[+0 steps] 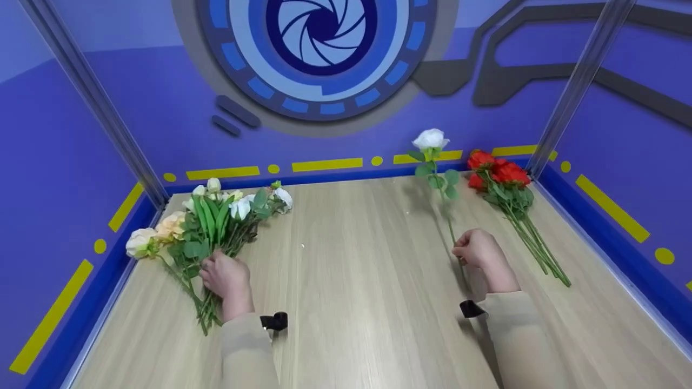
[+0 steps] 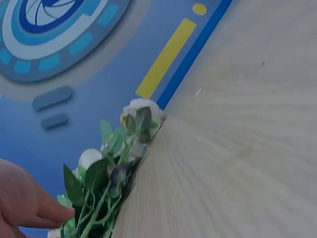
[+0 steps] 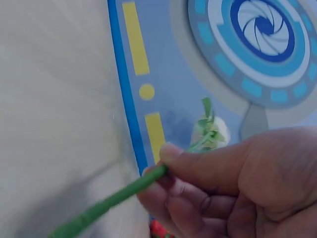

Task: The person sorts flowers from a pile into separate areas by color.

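My right hand (image 1: 478,251) pinches the green stem (image 3: 111,201) of a single white rose (image 1: 431,139) between thumb and fingers. The rose stands raised, its bloom towards the back wall and its leaves below the bloom. On the left, my left hand (image 1: 227,278) is at the stems of a mixed pile of flowers (image 1: 208,216), with white, cream and peach blooms and green leaves. In the left wrist view, the fingers (image 2: 47,208) of that hand touch the greenery; whether they pinch a stem is hidden.
A bunch of red flowers (image 1: 508,173) lies at the right of the wooden table (image 1: 351,281), its stems pointing towards the front. Blue printed walls (image 1: 335,146) enclose the table at the back and both sides, with metal posts (image 1: 573,92) at the corners.
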The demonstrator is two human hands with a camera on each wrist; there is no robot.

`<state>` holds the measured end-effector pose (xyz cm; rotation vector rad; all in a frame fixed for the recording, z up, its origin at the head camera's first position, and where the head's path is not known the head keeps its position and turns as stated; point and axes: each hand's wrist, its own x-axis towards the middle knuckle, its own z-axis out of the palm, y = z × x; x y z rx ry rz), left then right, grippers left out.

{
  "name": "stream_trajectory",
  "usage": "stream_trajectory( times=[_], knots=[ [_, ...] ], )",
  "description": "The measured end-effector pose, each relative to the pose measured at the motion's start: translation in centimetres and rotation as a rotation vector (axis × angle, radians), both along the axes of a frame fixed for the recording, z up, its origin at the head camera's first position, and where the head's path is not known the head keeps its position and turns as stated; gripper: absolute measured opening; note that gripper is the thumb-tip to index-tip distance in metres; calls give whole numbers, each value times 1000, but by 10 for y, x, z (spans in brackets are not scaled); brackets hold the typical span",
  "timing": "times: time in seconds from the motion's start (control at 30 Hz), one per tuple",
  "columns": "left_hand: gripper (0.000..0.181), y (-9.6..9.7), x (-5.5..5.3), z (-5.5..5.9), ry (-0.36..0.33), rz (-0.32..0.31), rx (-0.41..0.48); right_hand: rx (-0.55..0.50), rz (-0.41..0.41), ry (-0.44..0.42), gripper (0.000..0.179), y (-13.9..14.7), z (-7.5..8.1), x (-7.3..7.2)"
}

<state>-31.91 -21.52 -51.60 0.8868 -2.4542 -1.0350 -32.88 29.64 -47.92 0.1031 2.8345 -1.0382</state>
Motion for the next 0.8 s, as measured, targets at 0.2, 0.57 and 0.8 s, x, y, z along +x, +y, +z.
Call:
stream_trajectory(
  times=[0.2,0.57,0.8],
  knots=[
    [48,-11,4,-4,-95,0,-31,136,-9,-2,43,16,-6,-2],
    [41,-19,9,-7,-134,62,-37,240,-76,5,30,33,-20,-4],
    [29,-22,13,6,-134,-10,3,252,-107,-57,17,41,-22,-5]
  ],
)
